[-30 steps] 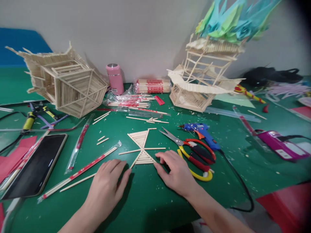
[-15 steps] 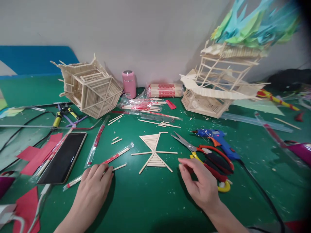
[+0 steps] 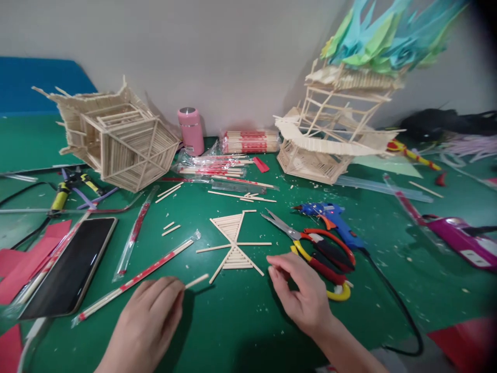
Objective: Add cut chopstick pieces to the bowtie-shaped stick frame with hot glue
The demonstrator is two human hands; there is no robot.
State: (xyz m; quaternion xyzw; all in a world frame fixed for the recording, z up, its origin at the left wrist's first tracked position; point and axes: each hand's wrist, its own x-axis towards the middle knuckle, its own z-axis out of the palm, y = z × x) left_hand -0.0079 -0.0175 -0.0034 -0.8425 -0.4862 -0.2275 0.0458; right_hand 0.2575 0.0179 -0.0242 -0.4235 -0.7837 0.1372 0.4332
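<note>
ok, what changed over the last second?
Left hand left the stick fan piece, went left to the loose sticks, and now holds a bare stick. Right hand pulled off the piece and hovers beside the scissors, holding nothing. Fan piece, glue gun and phone stayed put.

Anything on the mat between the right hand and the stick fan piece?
Head view: nothing. Only bare green mat separates the right hand from the stick fan piece, whose nearest spoke ends just short of the fingertips.
</note>
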